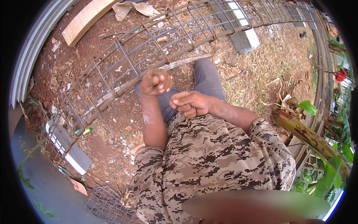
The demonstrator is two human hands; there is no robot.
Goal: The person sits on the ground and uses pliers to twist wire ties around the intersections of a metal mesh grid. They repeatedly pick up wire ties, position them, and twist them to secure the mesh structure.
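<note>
Steel cage (pixel 156 41) on blocks (pixel 244 35); left hand (pixel 156 82) fisted beside it, right hand (pixel 190 103) pinching thin wire (pixel 166 96)

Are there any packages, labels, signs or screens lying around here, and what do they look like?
No signs, screens or readable labels show.
Crumpled paper sack: on the red soil at the top, beyond the rebar cage; tan, torn, flattened.
Small green and yellow wrapper or bottle: on the soil at left, beside the cage's lower end; too small to tell which.
</note>
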